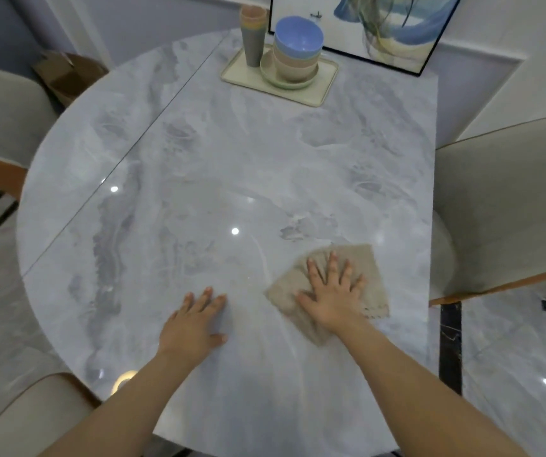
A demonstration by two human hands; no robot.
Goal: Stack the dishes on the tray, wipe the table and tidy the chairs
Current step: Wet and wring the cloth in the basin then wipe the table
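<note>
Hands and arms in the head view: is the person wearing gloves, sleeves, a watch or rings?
Nothing worn shows. The left hand and right hand are bare, with no gloves and no rings that can be made out. Both forearms are bare as far as the bottom edge of the picture, with no sleeve, watch or band on either wrist.

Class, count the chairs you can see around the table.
3: one chair at the left, one at the right, one at bottom left. Others may sit out of frame.

tray blocks far edge, chairs flank
</note>
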